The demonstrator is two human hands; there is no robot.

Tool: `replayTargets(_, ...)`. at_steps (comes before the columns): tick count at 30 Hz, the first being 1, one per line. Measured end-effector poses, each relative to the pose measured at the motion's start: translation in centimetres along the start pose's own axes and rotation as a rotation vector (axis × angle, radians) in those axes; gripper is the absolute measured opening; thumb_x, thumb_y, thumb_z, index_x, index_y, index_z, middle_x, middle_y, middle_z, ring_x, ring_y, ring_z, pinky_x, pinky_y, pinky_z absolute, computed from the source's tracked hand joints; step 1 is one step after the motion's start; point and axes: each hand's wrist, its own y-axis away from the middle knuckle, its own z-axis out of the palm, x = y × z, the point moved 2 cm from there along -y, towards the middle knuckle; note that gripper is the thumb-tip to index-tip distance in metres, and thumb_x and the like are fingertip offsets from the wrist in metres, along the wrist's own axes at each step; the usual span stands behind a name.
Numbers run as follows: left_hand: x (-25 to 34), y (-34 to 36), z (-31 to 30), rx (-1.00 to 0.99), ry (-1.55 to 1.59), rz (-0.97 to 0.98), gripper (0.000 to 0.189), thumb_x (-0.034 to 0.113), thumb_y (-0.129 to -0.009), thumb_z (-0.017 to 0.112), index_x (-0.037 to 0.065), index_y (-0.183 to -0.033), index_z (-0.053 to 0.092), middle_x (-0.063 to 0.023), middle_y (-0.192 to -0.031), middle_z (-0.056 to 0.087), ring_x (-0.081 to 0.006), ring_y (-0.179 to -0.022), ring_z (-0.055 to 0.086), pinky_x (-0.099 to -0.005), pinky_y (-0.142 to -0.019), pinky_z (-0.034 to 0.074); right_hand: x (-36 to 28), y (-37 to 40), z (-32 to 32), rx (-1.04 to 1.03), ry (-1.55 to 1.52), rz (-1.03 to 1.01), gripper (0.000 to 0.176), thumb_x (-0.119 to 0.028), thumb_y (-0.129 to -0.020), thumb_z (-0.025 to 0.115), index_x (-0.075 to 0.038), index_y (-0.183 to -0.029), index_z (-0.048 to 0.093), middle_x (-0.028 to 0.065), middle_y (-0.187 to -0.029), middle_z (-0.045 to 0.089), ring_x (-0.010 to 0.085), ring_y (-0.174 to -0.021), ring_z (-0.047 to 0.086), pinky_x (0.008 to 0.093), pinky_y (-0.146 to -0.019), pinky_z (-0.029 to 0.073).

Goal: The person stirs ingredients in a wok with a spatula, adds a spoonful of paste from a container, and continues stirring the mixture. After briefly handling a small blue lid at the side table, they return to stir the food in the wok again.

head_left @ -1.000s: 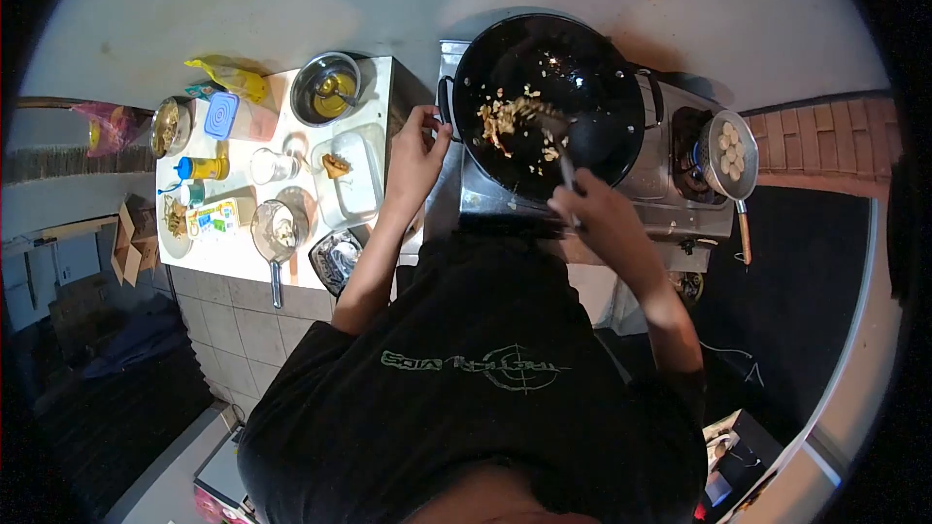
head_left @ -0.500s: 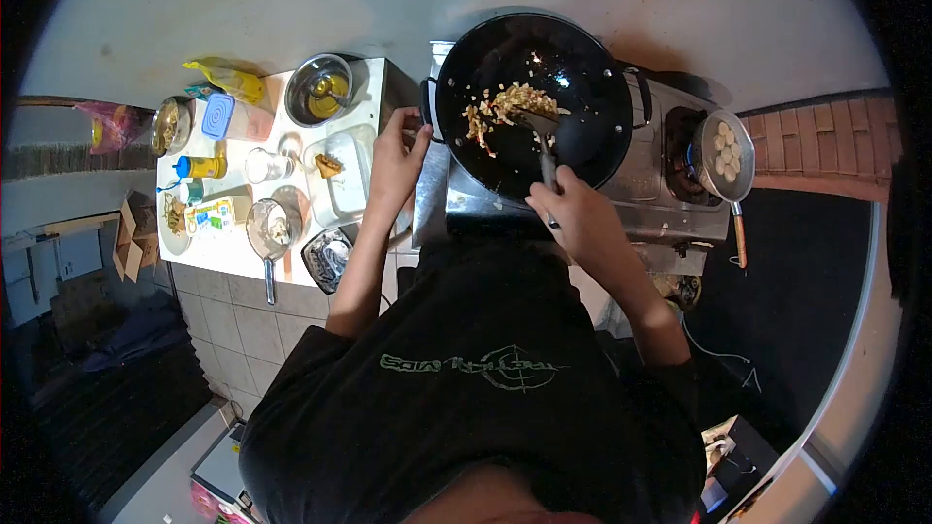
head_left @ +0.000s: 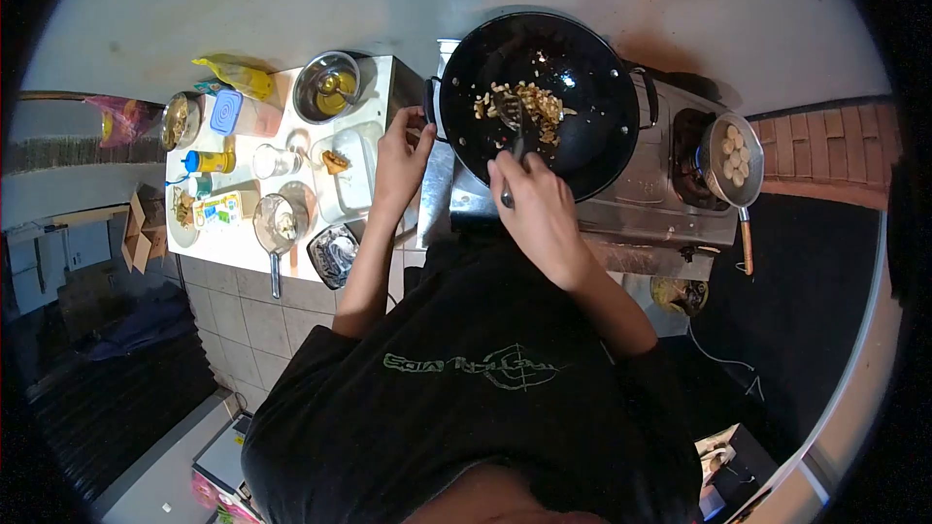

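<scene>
Right hand (head_left: 540, 206): clamped around the handle of a slotted spatula (head_left: 519, 147), near the wok's 6 o'clock edge.
Left hand (head_left: 400, 155): fingers at the wok's 9 o'clock loop handle (head_left: 430, 103); I could not tell whether they closed around it.
Chopped food (head_left: 540, 105): browned pieces lay from the wok's centre toward 9 o'clock, the spatula's head among them.
Wok (head_left: 585, 141): black, on the stove (head_left: 652, 163).
Frying pan (head_left: 715, 150): between 3 and 4 o'clock of the wok, holding pale round pieces (head_left: 735, 157).
Steel bowl (head_left: 305, 89): at 9 o'clock, with yellow liquid inside.
</scene>
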Motion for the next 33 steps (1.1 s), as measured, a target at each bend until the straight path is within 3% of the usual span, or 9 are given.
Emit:
replayTargets(7, -1.4, -0.4, 0.3, 0.036, 0.072, 0.08, 0.027, 0.009, -0.093, 0.067, -0.002, -0.116, 0.06, -0.0129, -0.087, 0.07, -0.0171, -0.067, 0.063, -0.03, -0.06, 0.047, -3.4, -0.4, -0.8, 0.06, -0.115, -0.018, 0.01, -0.012, -0.094, 0.062, -0.003, -0.091, 0.06, 0.0196, -0.078, 0.059, 0.0408, -0.069, 0.065, 0.0489, -0.06, 0.051)
replayTargets(14, -1.3, -0.4, -0.1, 0.015, 0.047, 0.049, 0.025, 0.01, -0.093, 0.065, -0.001, -0.115, 0.06, -0.0133, -0.086, 0.069, -0.0162, -0.062, 0.06, -0.0311, -0.058, 0.046, 4.6, -3.2, -4.8, 0.312, -0.274, 0.147, 0.015, -0.015, -0.095, 0.062, -0.003, -0.102, 0.068, 0.0201, -0.094, 0.071, 0.0382, -0.08, 0.07, 0.0385, -0.066, 0.053)
replayTargets(18, -0.4, -0.3, -0.2, 0.033, 0.08, 0.057, 0.025, 0.01, -0.092, 0.065, -0.002, -0.114, 0.059, -0.0125, -0.082, 0.067, -0.0178, -0.058, 0.058, -0.0324, -0.057, 0.046, 6.2, -2.9, -9.4, 0.352, 0.091, 0.346, 0.022, -0.018, -0.098, 0.059, 0.001, -0.1, 0.069, 0.0189, -0.094, 0.071, 0.0285, -0.066, 0.066, 0.0348, -0.061, 0.049)
replayTargets(20, -0.3, -0.3, -0.3, -0.026, 0.066, -0.055, 0.025, 0.011, -0.095, 0.065, -0.002, -0.116, 0.06, -0.0093, -0.088, 0.069, -0.0116, -0.072, 0.062, -0.0261, -0.065, 0.049, 9.7, -3.9, -8.1, 0.355, 0.21, 0.35, 0.025, -0.02, -0.099, 0.058, 0.002, -0.1, 0.069, 0.0163, -0.091, 0.072, 0.0239, -0.06, 0.064, 0.0352, -0.058, 0.048)
replayTargets(23, -0.4, -0.3, -0.2, -0.007, 0.044, -0.016, 0.026, 0.012, -0.095, 0.066, -0.002, -0.116, 0.06, -0.009, -0.087, 0.069, -0.0114, -0.071, 0.061, -0.0259, -0.064, 0.048, 13.6, -5.7, -4.4, 0.212, -0.703, 0.565, 0.031, -0.026, -0.101, 0.061, 0.004, -0.098, 0.067, 0.0011, -0.078, 0.062, 0.0098, -0.072, 0.057, 0.0279, -0.064, 0.044)
replayTargets(24, -0.4, -0.5, -0.3, 0.001, 0.044, -0.015, 0.026, 0.012, -0.095, 0.066, -0.002, -0.116, 0.06, -0.009, -0.087, 0.069, -0.0114, -0.071, 0.061, -0.0259, -0.064, 0.048, 13.0, -6.0, -5.1, 0.209, -0.704, 0.558, 0.031, -0.026, -0.101, 0.061, 0.004, -0.098, 0.067, 0.0011, -0.078, 0.062, 0.0098, -0.072, 0.057, 0.0279, -0.064, 0.044)
replayTargets(26, -0.5, -0.3, -0.4, -0.008, 0.032, -0.001, 0.026, 0.012, -0.095, 0.066, -0.001, -0.116, 0.06, -0.0084, -0.086, 0.068, -0.0112, -0.07, 0.06, -0.026, -0.063, 0.048, 10.8, -6.5, -6.9, 0.143, -0.419, 0.15, 0.03, -0.026, -0.1, 0.063, 0.004, -0.098, 0.067, 0.0022, -0.078, 0.061, 0.0075, -0.08, 0.056, 0.0236, -0.072, 0.044)
replayTargets(32, -0.4, -0.1, -0.1, 0.012, 0.037, -0.013, 0.025, 0.012, -0.095, 0.066, -0.001, -0.116, 0.06, -0.0085, -0.086, 0.069, -0.0113, -0.071, 0.061, -0.0263, -0.064, 0.048, 11.3, -12.2, -10.7, -0.039, -0.177, -0.09, 0.032, -0.029, -0.098, 0.066, 0.002, -0.099, 0.065, 0.004, -0.086, 0.064, 0.0114, -0.083, 0.055, 0.0288, -0.075, 0.046)
replayTargets(33, -0.3, -0.1, -0.1, 0.028, 0.048, -0.011, 0.025, 0.012, -0.095, 0.066, -0.001, -0.115, 0.06, -0.0087, -0.087, 0.069, -0.0114, -0.071, 0.062, -0.0263, -0.065, 0.049, 11.7, -13.2, -10.5, -0.222, -0.185, -0.108, 0.031, -0.03, -0.098, 0.066, 0.001, -0.1, 0.066, 0.0046, -0.089, 0.065, 0.0124, -0.084, 0.056, 0.0286, -0.075, 0.046)
